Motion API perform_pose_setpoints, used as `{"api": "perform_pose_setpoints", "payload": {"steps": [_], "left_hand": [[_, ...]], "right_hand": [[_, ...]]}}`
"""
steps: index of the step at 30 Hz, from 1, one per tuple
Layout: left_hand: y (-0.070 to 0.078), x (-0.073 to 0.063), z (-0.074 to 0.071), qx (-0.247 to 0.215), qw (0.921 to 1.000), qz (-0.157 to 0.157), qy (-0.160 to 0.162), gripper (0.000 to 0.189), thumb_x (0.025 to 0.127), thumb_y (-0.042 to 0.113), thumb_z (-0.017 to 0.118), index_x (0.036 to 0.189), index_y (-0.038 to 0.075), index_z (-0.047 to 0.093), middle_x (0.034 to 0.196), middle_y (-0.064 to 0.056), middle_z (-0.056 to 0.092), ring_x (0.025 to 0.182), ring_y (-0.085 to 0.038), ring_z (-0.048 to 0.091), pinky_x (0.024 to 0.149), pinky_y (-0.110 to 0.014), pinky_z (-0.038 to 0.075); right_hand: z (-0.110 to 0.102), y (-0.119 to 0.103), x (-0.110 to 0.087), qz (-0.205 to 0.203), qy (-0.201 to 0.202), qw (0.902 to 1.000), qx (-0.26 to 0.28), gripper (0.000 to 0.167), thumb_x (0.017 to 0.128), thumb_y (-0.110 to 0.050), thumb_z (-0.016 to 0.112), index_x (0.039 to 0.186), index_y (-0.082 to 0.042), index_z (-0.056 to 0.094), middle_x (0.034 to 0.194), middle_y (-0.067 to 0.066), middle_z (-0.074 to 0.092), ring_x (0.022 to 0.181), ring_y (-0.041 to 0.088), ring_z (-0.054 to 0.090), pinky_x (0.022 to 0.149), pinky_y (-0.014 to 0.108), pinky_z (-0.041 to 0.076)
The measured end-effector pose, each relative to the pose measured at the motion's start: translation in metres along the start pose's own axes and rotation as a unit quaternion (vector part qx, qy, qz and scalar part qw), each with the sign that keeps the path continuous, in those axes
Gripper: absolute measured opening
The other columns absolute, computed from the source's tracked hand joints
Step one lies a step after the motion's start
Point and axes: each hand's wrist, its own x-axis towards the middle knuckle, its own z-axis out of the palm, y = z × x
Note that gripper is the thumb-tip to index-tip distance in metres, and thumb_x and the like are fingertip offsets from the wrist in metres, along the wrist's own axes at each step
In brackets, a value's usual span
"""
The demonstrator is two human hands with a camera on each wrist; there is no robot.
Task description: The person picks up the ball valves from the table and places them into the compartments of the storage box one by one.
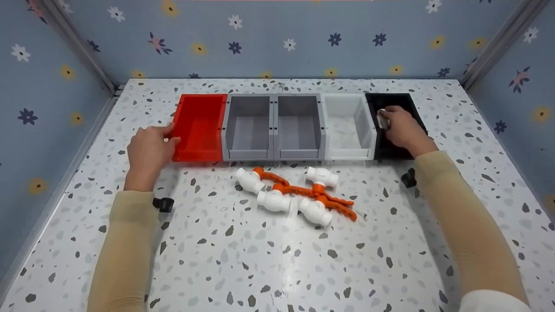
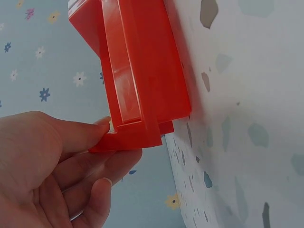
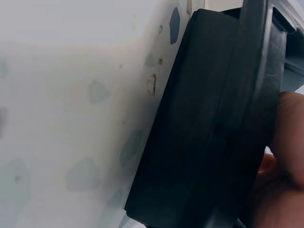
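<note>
My left hand point(image 1: 151, 147) pinches the left side wall of the red bin point(image 1: 202, 157), at the left end of a row of bins. The left wrist view shows the thumb at the rim and fingers on the wall's outer side. Over the black bin point(image 1: 419, 113) at the right end, my right hand point(image 1: 403, 128) reaches inside, its fingers around a small white piece point(image 1: 382, 119). Most of that piece is hidden by the hand, and I cannot tell its kind. In the right wrist view, part of the right hand point(image 3: 287, 156) shows behind the black bin's front wall point(image 3: 199, 128).
Two grey bins point(image 1: 250, 154) and a white bin point(image 1: 349, 154) stand between the red and black ones. Several white plastic valves point(image 1: 274, 201) with orange handles point(image 1: 299, 190) lie in front on the speckled table point(image 1: 260, 268). Flower-patterned walls point(image 1: 269, 26) enclose the table.
</note>
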Motion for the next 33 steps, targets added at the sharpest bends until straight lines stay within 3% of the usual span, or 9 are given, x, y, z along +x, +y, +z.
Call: {"api": "perform_pose_setpoints", "payload": {"steps": [5, 12, 23, 33], "left_hand": [[0.0, 0.0, 0.0, -0.001, 1.0, 0.0, -0.002, 0.051, 0.099, 0.022, 0.062, 0.146, 0.013, 0.046, 0.137, -0.024, 0.057, 0.093, -0.036, 0.058, 0.07, -0.039, 0.047], [0.0, -0.001, 0.001, 0.015, 0.9995, 0.02, 0.019, 0.049, 0.098, 0.019, 0.063, 0.144, 0.012, 0.049, 0.131, -0.026, 0.06, 0.087, -0.038, 0.058, 0.067, -0.04, 0.044], [0.001, 0.001, 0.001, 0.006, 0.9999, 0.007, 0.003, 0.05, 0.098, 0.021, 0.063, 0.145, 0.012, 0.047, 0.134, -0.025, 0.058, 0.085, -0.035, 0.059, 0.068, -0.039, 0.044], [-0.001, 0.0, 0.0, -0.003, 1.0, -0.003, -0.001, 0.051, 0.099, 0.022, 0.062, 0.147, 0.014, 0.045, 0.136, -0.024, 0.057, 0.093, -0.036, 0.059, 0.07, -0.037, 0.048]], "right_hand": [[0.001, 0.0, 0.001, 0.017, 0.001, 0.9998, 0.002, 0.057, 0.09, 0.006, 0.053, 0.146, 0.008, 0.042, 0.149, 0.032, 0.034, 0.134, 0.051, 0.036, 0.109, 0.059, 0.031], [0.004, 0.002, 0.0, 0.001, 0.032, 0.9995, -0.001, 0.052, 0.093, 0.004, 0.05, 0.144, 0.008, 0.045, 0.145, 0.034, 0.038, 0.131, 0.052, 0.04, 0.106, 0.06, 0.034], [0.007, 0.003, -0.002, 0.03, 0.031, 0.9986, 0.03, 0.06, 0.089, 0.003, 0.058, 0.146, 0.007, 0.041, 0.149, 0.032, 0.034, 0.135, 0.05, 0.035, 0.11, 0.059, 0.029], [-0.007, 0.0, -0.011, -0.011, 0.059, 0.9951, 0.078, 0.055, 0.09, 0.002, 0.061, 0.142, 0.011, 0.046, 0.149, 0.03, 0.036, 0.135, 0.048, 0.036, 0.109, 0.057, 0.03]]}}
